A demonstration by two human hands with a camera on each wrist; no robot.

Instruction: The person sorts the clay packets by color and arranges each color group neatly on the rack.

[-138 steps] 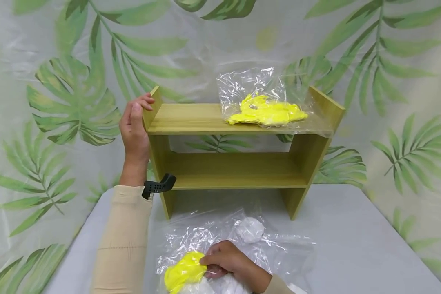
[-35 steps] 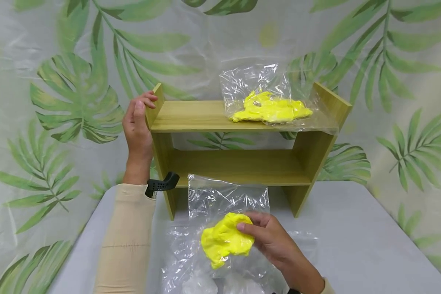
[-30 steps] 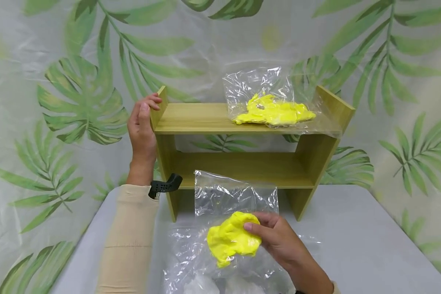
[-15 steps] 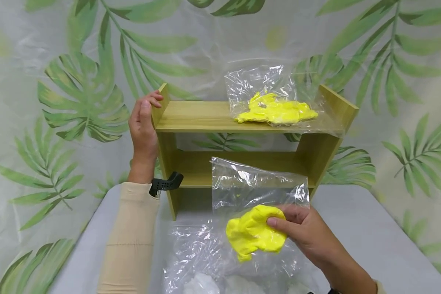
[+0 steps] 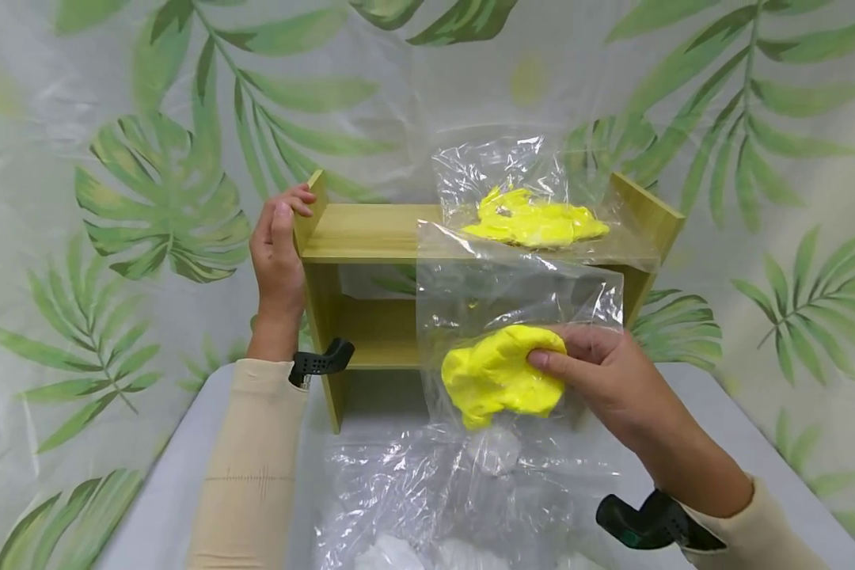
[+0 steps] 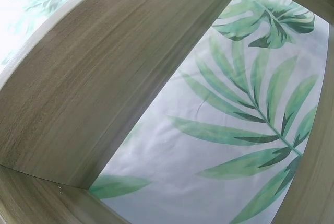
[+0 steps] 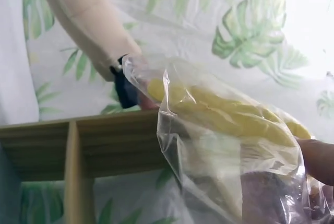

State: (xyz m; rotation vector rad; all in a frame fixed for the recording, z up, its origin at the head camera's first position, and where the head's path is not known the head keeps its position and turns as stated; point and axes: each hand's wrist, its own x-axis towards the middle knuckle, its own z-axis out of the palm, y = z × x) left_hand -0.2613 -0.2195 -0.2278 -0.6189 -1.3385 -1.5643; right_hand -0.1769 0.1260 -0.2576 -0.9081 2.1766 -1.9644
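My right hand (image 5: 616,368) pinches a clear plastic bag (image 5: 470,293) with a lump of yellow clay-like material (image 5: 502,376) inside, thumb in front. The bag hangs before the wooden shelf's middle opening and hides part of it. In the right wrist view the yellow lump (image 7: 224,112) shows through the crinkled film. My left hand (image 5: 278,253) grips the top of the left side panel (image 5: 306,214) of the small wooden shelf (image 5: 370,233), fingertips over its edge. Another clear bag with yellow material (image 5: 534,222) lies on the top shelf, toward the right.
On the grey table (image 5: 684,443) in front of the shelf lie clear plastic bags (image 5: 392,491) with white lumps (image 5: 495,451). A leaf-patterned sheet (image 5: 157,190) hangs behind. The shelf's right side panel (image 5: 648,214) rises beside the upper bag.
My right hand has picked up the yellow-filled bag from the table pile and raised it toward the shelf. The left hand keeps its grip on the side panel.
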